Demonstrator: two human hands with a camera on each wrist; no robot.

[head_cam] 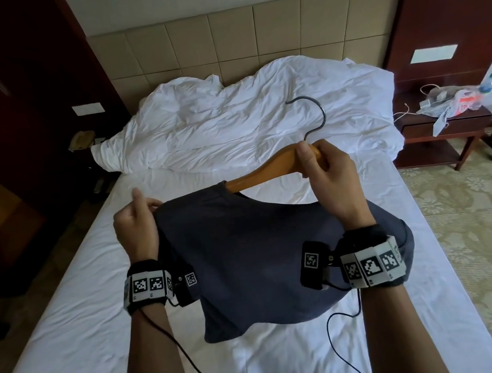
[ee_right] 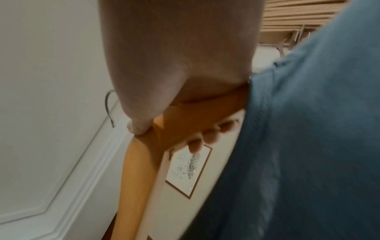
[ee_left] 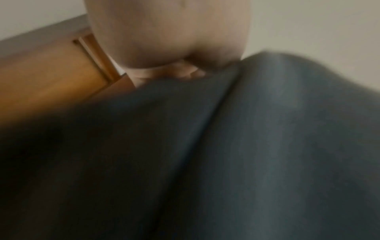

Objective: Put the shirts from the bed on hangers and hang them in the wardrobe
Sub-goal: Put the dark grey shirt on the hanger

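Now 1 shirt, 1 hanger, 2 hands: left pinching shirt, right gripping hanger

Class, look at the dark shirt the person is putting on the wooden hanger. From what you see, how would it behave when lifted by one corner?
Probably floppy: the shirt sags and folds below the hanger where nothing supports it. Likely light, since the left hand lifts its shoulder with just a pinch. It seems unlikely to slide off, as the fabric drapes over the hanger's arm.

A hotel-style bedroom: a white-sheeted bed against a padded headboard, dark wood nightstand beside it.
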